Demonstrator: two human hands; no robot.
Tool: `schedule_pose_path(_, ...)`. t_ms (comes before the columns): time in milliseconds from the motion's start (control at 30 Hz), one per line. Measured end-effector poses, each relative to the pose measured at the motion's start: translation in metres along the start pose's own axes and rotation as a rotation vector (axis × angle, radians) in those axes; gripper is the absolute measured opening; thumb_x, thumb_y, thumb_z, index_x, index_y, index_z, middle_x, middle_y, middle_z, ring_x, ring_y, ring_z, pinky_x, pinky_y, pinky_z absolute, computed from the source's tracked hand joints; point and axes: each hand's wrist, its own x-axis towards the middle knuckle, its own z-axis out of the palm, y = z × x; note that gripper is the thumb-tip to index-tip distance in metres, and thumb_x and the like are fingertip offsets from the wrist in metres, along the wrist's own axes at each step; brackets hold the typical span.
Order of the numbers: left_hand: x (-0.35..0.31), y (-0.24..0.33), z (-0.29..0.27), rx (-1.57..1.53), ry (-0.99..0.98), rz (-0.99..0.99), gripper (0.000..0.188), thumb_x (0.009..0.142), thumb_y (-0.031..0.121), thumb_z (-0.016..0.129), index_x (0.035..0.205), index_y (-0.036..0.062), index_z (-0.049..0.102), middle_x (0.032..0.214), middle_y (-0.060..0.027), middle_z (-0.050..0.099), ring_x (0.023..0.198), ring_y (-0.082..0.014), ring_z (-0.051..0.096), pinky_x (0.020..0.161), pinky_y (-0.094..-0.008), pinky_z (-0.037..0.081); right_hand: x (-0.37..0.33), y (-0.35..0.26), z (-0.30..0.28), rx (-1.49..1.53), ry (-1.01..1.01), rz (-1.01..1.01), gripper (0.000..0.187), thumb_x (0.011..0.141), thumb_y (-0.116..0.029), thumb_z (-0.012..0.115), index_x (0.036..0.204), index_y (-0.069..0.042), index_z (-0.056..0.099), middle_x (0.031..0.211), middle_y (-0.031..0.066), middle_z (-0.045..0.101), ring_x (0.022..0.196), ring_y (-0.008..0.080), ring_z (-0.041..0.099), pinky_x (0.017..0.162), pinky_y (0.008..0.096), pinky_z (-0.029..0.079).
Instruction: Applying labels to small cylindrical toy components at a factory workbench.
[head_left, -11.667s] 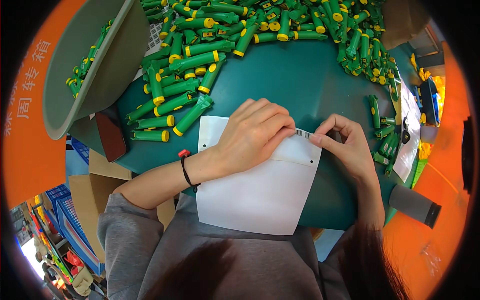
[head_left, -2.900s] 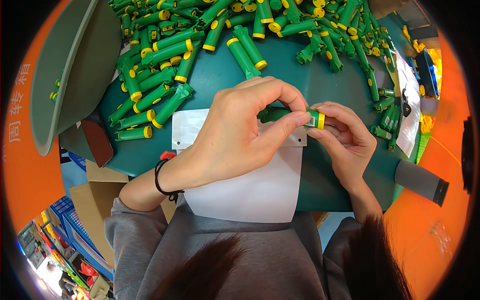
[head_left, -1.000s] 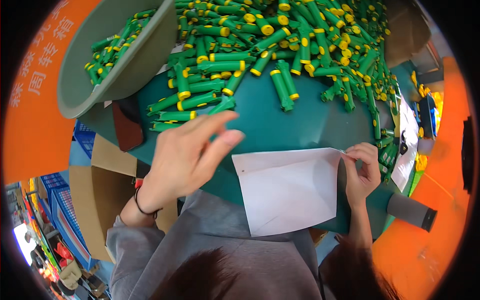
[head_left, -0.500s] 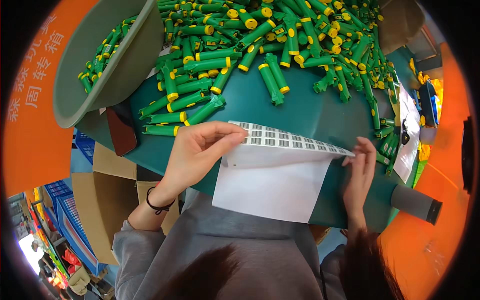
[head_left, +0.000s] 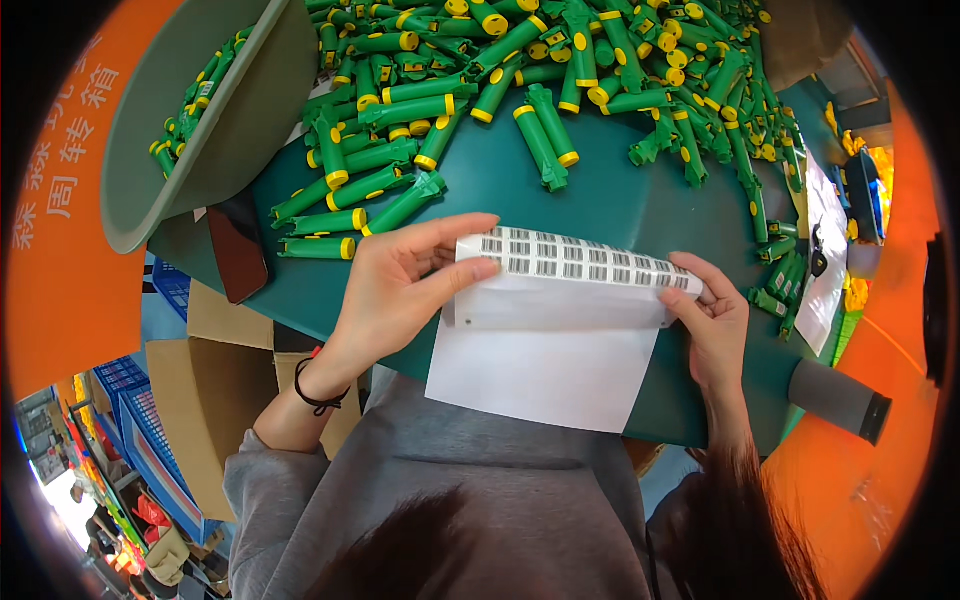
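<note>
A white sheet of barcode labels (head_left: 574, 262) is held up in front of me, its upper part bent over so that rows of printed labels show along the top. My left hand (head_left: 405, 285) pinches the sheet's left end between thumb and fingers. At the right end, my right hand (head_left: 712, 320) grips it with the thumb in front and the fingers behind. The sheet's plain white lower part (head_left: 540, 365) hangs toward my lap over the table edge. Beyond it lie green plastic tubes with yellow caps (head_left: 545, 135), none touched by either hand.
A large pile of the tubes covers the far side of the green table (head_left: 620, 215). A grey-green basin (head_left: 190, 215) with more tubes stands left, near a dark phone (head_left: 237, 250). A grey cylinder (head_left: 838, 398) lies at right. Below left is an open cardboard box (head_left: 225, 410).
My right hand has closed on the sheet's right end, where its fingers were looser before. The bent upper part now faces me more, showing the labels more fully.
</note>
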Motion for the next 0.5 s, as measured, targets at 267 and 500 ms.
schedule_pose_path(267,0.005,-0.002,-0.003,0.515,0.041,0.220,0.029,0.087,0.006,0.077,0.116,0.0045,0.075,0.089,-0.0050,0.069,0.079,-0.0098,0.061,0.069,-0.0226,0.050,0.010,0.011,0.002,-0.109,0.003,-0.050,0.026,0.087,0.002,0.075,0.112,0.005,0.070,0.095,0.0071,0.074,0.083,0.0071,0.066,0.075,0.0191,0.051)
schedule_pose_path(500,0.009,-0.002,-0.001,0.671,0.121,0.249,0.018,0.085,0.010,0.079,0.101,0.0021,0.077,0.084,-0.0058,0.063,0.072,-0.0141,0.058,0.062,-0.0259,0.047,0.010,0.012,-0.013,-0.780,0.021,-0.307,0.022,0.084,-0.006,0.079,0.105,-0.002,0.072,0.098,0.0058,0.071,0.099,0.0131,0.062,0.083,0.0254,0.047)
